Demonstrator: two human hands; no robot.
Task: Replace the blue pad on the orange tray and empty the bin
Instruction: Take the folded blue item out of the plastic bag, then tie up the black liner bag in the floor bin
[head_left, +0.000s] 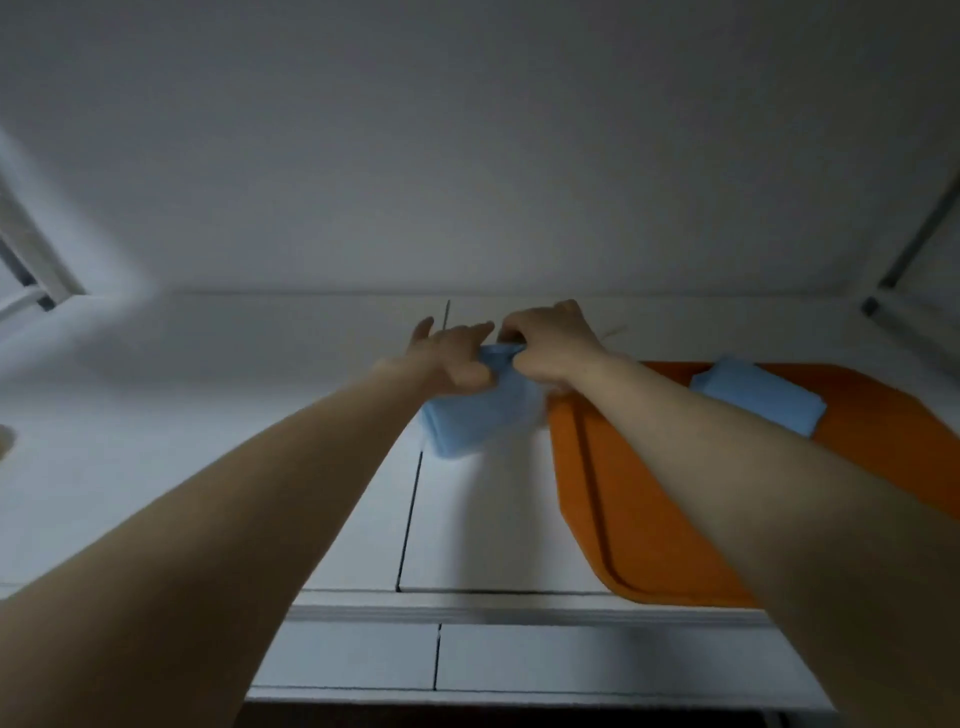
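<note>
A folded blue pad (475, 418) hangs in the air above the white counter, just left of the orange tray (639, 525). My left hand (452, 358) and my right hand (550, 345) both pinch its top edge, close together. The pad droops below them, still mostly folded. A second folded blue pad (761, 397) lies on the far part of the tray, partly hidden behind my right forearm. No bin is in view.
The white counter (483, 525) has a dark seam running front to back and ends at a plain white wall. A window frame (31, 260) shows at the far left. The tray reaches close to the counter's front edge.
</note>
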